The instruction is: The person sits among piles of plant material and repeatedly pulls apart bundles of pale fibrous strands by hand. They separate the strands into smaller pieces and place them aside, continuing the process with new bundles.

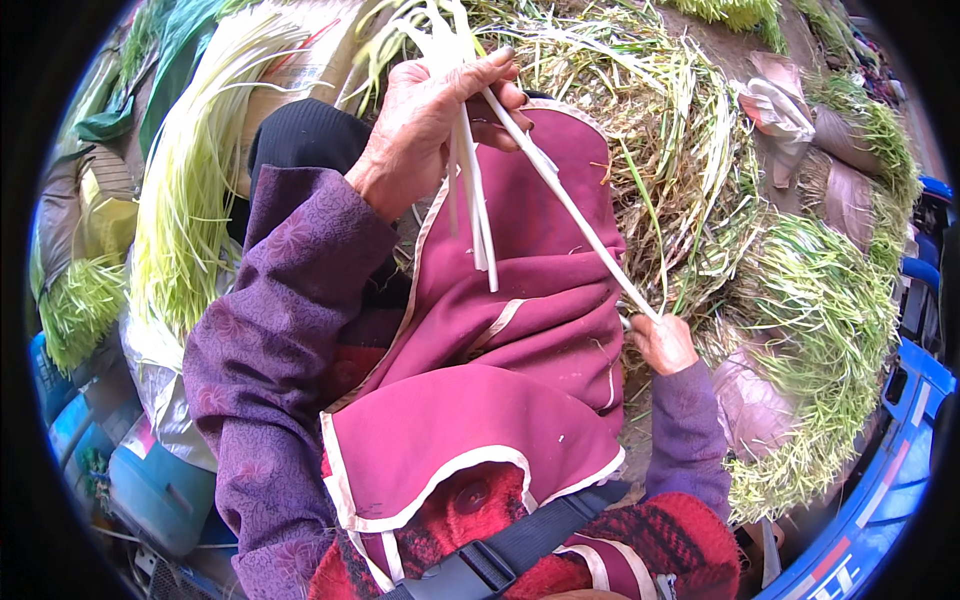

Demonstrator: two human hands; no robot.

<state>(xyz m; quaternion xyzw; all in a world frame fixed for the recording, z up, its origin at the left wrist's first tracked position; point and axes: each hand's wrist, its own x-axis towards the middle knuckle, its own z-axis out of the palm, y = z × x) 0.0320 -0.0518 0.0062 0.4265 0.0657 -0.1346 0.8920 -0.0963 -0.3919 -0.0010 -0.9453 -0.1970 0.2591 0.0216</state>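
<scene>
My left hand (446, 112) is closed around several white vegetable stalks (474, 202), which look like garlic shoots or blanched chives. Their pale green leaves spread beyond my fingers and their cut-looking ends hang over the maroon apron (547, 315) on my lap. A longer white stalk (585, 217) slants from under the left fingers down to my right hand (666, 345). The right fingers are curled at its lower end, beside the apron's edge. Thin green leaves stick up near that grip, and a small pale tip shows left of the fingers.
A heap of stripped leaves and dry husks (660, 150) lies in front on the right. Long pale shoots (195, 172) are piled at the left over a sack. Bundled greens (817, 337) sit at the right, near a blue vehicle side panel (892, 465). Blue containers (157, 487) stand lower left.
</scene>
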